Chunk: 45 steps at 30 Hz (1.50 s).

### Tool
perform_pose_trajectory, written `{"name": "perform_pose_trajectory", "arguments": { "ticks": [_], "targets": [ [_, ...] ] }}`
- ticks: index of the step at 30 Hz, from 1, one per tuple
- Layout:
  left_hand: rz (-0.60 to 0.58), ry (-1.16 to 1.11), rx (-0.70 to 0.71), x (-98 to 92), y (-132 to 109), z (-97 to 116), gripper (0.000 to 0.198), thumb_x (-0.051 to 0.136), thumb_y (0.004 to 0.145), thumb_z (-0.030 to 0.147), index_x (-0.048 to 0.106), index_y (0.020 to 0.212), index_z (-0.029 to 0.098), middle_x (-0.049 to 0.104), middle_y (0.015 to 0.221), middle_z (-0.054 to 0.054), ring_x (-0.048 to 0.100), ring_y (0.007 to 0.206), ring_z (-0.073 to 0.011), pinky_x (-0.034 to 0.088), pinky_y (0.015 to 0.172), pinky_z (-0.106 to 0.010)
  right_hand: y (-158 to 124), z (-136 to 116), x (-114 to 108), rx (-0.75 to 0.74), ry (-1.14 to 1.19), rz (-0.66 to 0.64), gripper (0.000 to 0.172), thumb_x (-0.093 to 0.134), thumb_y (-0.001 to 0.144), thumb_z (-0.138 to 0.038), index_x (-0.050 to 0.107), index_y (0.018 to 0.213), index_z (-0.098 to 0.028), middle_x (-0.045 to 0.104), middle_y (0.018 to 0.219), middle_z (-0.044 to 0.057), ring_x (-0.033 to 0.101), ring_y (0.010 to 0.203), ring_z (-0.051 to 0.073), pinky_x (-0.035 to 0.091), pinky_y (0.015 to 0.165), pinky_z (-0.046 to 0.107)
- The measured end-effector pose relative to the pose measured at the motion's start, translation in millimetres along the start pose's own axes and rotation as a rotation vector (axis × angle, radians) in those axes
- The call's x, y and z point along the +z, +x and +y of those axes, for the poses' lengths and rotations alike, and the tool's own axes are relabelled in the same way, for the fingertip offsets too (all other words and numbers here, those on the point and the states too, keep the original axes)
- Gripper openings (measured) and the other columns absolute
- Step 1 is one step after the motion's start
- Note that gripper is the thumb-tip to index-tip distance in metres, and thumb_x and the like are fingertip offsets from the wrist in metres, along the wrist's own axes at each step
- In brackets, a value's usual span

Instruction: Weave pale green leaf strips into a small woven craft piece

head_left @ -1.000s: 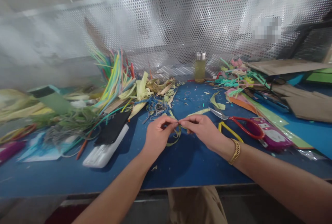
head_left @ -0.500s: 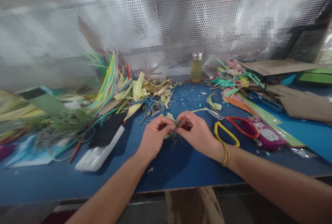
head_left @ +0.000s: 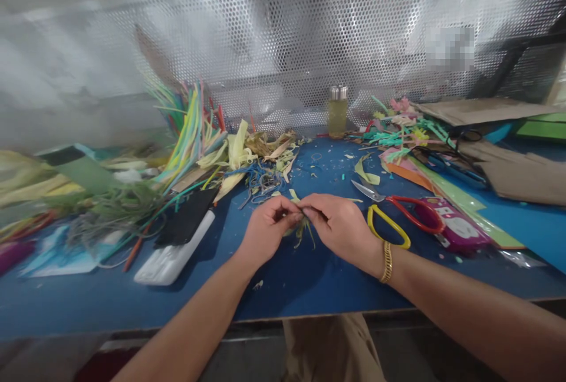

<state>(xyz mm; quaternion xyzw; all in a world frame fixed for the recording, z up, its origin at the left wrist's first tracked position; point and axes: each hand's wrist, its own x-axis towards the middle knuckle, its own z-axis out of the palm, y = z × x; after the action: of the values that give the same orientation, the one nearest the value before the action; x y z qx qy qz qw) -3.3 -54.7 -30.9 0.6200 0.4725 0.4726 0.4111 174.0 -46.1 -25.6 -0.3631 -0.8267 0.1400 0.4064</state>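
Note:
Over the middle of the blue table (head_left: 283, 293), my left hand (head_left: 265, 230) and my right hand (head_left: 347, 226) meet fingertip to fingertip. Both are closed in a pinch on a small bundle of thin green strips (head_left: 304, 236). Its loose ends hang below my fingers and a pale green piece sticks up above them; the pinched part is hidden. Just right of my right hand lie scissors (head_left: 415, 212) with red and yellow handles, blades towards the back left. Behind my hands are pale corn husks (head_left: 239, 149) and a tangle of blue string (head_left: 263, 181).
A black phone (head_left: 188, 217) and a white case (head_left: 174, 258) lie at left, beside green fibres (head_left: 126, 202) and coloured pipe cleaners (head_left: 190, 119). A glass bottle (head_left: 337, 115) stands before the perforated metal screen (head_left: 305, 34). Cardboard (head_left: 522, 173) and a purple packet (head_left: 462, 229) are at right.
My right hand has turned slightly, its fingers now more over the bundle. More of the hanging green ends shows below my fingers. The view has shifted a little.

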Motion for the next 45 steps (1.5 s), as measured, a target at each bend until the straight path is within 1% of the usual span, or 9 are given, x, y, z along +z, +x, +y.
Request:
{"name": "perform_pose_trajectory", "arguments": {
  "ticks": [2,7,14,18,24,32,38,41,45],
  "targets": [
    [-0.006,0.009,-0.008,0.3,0.2,-0.9,0.011,0.07,0.075,0.023,0.061,0.076,0.017,0.06,0.067,0.002,0.051,0.061,-0.0102,0.039,0.059,-0.023,1.6,0.7,-1.0,-0.003,0.003,0.023,0.016,0.054,0.09,-0.016,0.068,0.097,-0.022,0.071,0.094,0.002,0.064,0.088,0.016,0.044,0.078,0.026],
    [-0.012,0.026,-0.007,1.4,1.3,-1.6,0.012,0.071,0.075,0.025,0.062,0.077,0.017,0.063,0.072,0.0,0.053,0.065,-0.0112,0.041,0.062,-0.023,4.8,1.0,-3.3,0.055,-0.055,0.01,0.009,0.059,0.085,-0.015,0.065,0.079,-0.019,0.064,0.079,0.002,0.058,0.076,0.014,0.041,0.068,0.026],
    [0.006,-0.082,-0.096,4.6,0.9,4.0,0.015,0.073,0.073,0.025,0.061,0.075,0.017,0.058,0.065,0.003,0.044,0.058,-0.0081,0.034,0.055,-0.021,3.7,2.4,3.3,0.126,-0.035,0.06,0.009,0.061,0.078,-0.015,0.058,0.071,-0.018,0.057,0.069,-0.002,0.051,0.066,0.011,0.036,0.061,0.024],
    [0.004,-0.202,-0.211,4.2,1.4,3.9,0.021,0.078,0.066,0.026,0.06,0.071,0.016,0.057,0.06,0.004,0.041,0.053,-0.0069,0.031,0.051,-0.021,2.0,0.0,3.3,0.093,-0.05,0.059,0.009,0.061,0.078,-0.014,0.06,0.07,-0.018,0.057,0.068,-0.002,0.051,0.065,0.01,0.036,0.062,0.024],
    [-0.012,-0.33,-0.36,-0.6,2.7,4.2,0.024,0.083,0.059,0.024,0.062,0.066,0.015,0.064,0.063,0.001,0.05,0.055,-0.0066,0.033,0.052,-0.019,0.5,-2.3,0.2,0.001,-0.144,0.003,0.011,0.06,0.082,-0.014,0.062,0.072,-0.018,0.058,0.073,-0.001,0.051,0.066,0.01,0.035,0.061,0.024],
    [-0.003,-0.384,-0.437,-2.4,6.6,3.9,0.024,0.085,0.054,0.022,0.065,0.063,0.014,0.063,0.062,0.0,0.051,0.053,-0.0064,0.031,0.049,-0.019,0.8,1.3,-1.3,-0.115,-0.222,-0.037,0.016,0.054,0.089,-0.019,0.066,0.078,-0.018,0.061,0.078,0.003,0.056,0.073,0.014,0.037,0.065,0.027],
    [-0.011,-0.398,-0.478,-3.4,7.6,5.7,0.021,0.082,0.053,0.018,0.063,0.06,0.014,0.062,0.06,0.0,0.049,0.05,-0.0057,0.029,0.047,-0.02,-1.9,0.3,-1.6,-0.23,-0.382,-0.087,0.024,0.049,0.094,-0.024,0.066,0.079,-0.017,0.061,0.079,0.005,0.055,0.071,0.015,0.035,0.062,0.028],
    [-0.015,-0.398,-0.485,-4.4,8.2,5.1,0.02,0.081,0.052,0.016,0.064,0.061,0.014,0.062,0.059,0.001,0.048,0.049,-0.0049,0.029,0.047,-0.019,-1.9,-0.5,-1.9,-0.213,-0.348,-0.087,0.023,0.049,0.094,-0.024,0.067,0.081,-0.017,0.063,0.08,0.005,0.056,0.071,0.014,0.036,0.063,0.028],
    [-0.003,-0.396,-0.466,-5.0,8.9,1.7,0.019,0.082,0.053,0.015,0.065,0.063,0.013,0.064,0.062,0.001,0.048,0.05,-0.004,0.033,0.048,-0.018,-0.2,-1.1,-0.7,-0.072,-0.162,-0.02,0.012,0.057,0.087,-0.021,0.069,0.085,-0.019,0.064,0.08,0.003,0.058,0.071,0.013,0.041,0.067,0.026]
  ]
}}
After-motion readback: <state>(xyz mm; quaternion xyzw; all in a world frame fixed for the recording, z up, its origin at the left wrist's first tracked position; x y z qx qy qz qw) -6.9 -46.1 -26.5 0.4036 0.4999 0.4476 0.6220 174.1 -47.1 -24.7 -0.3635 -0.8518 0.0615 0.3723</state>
